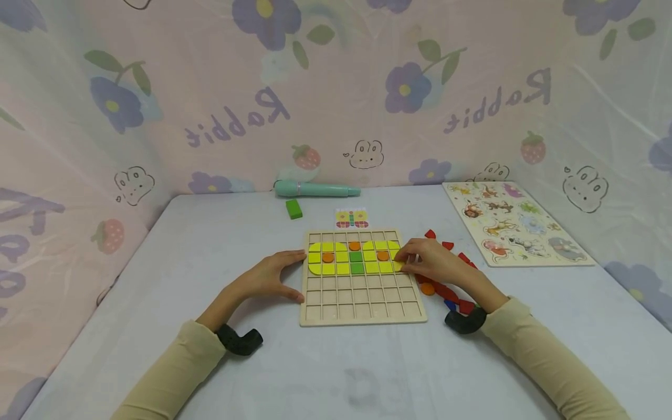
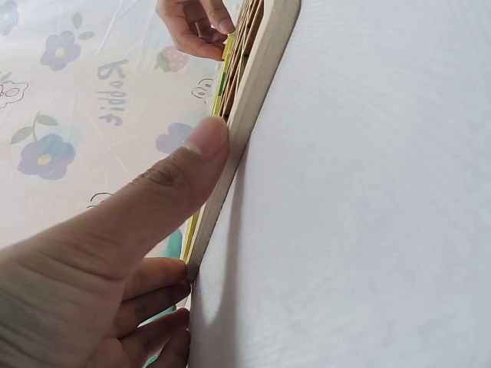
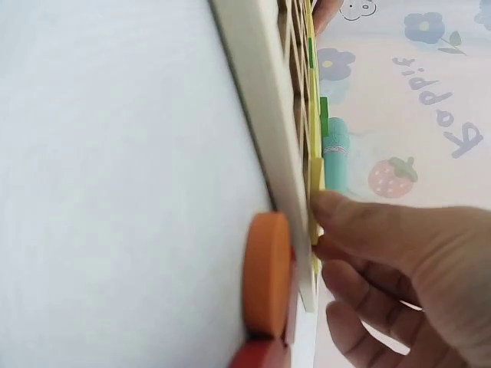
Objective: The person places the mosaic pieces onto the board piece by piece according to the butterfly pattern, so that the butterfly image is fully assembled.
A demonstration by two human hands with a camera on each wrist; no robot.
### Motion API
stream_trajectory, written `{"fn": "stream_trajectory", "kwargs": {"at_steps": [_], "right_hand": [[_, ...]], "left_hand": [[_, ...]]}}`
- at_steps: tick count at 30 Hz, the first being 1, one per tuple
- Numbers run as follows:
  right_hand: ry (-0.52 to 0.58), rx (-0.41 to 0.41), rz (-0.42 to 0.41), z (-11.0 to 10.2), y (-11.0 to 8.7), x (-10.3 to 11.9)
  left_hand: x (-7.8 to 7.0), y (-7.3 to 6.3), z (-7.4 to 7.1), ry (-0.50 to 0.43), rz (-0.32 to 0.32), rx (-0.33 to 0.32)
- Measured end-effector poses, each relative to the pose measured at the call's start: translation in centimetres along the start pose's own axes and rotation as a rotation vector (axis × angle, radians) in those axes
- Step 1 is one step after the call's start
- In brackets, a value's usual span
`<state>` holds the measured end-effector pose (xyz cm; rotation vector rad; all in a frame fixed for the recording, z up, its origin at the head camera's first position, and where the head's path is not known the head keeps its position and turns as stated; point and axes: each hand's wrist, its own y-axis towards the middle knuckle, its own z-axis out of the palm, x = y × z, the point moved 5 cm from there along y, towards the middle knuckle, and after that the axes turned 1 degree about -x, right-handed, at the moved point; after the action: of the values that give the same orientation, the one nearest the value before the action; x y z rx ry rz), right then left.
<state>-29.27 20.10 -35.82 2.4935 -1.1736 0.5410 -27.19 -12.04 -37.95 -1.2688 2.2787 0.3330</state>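
Observation:
A wooden grid board point(image 1: 362, 297) lies on the table, its upper rows holding yellow tiles point(image 1: 370, 266), green squares point(image 1: 356, 262) and orange discs point(image 1: 328, 257). My left hand point(image 1: 268, 274) touches the board's left edge, its thumb and fingers spread apart along the side. At the right end of the yellow rows, my right hand point(image 1: 433, 259) pinches a yellow tile point(image 3: 317, 176) between thumb and index finger, at the board's surface. The fingers hide part of that tile. Behind the board lies a small card point(image 1: 352, 219) with a butterfly picture.
Red pieces point(image 1: 446, 293), an orange disc point(image 1: 427, 289) and a blue piece point(image 1: 450, 305) lie right of the board, partly under my right arm. A green block point(image 1: 294, 209) and teal microphone-shaped object point(image 1: 317, 189) lie at the back. An animal puzzle board point(image 1: 517, 227) is at far right.

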Motion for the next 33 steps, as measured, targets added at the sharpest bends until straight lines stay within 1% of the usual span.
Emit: {"fn": "stream_trajectory", "kwargs": {"at_steps": [4,14,24,33], "right_hand": [[-0.005,-0.001,-0.012,0.11,0.11,0.14],[-0.057,0.018,-0.033,0.18,0.06,0.52],[-0.130,0.027,-0.060,0.09,0.00,0.34],[-0.091,0.014,-0.066,-0.15,-0.15,0.07]], "left_hand": [[0.05,0.01,0.04,-0.002,-0.008,0.006],[0.02,0.03,0.11,0.005,-0.001,0.009],[-0.02,0.05,0.05,0.016,0.010,0.004],[-0.11,-0.01,-0.09,0.019,0.006,-0.001]]}}
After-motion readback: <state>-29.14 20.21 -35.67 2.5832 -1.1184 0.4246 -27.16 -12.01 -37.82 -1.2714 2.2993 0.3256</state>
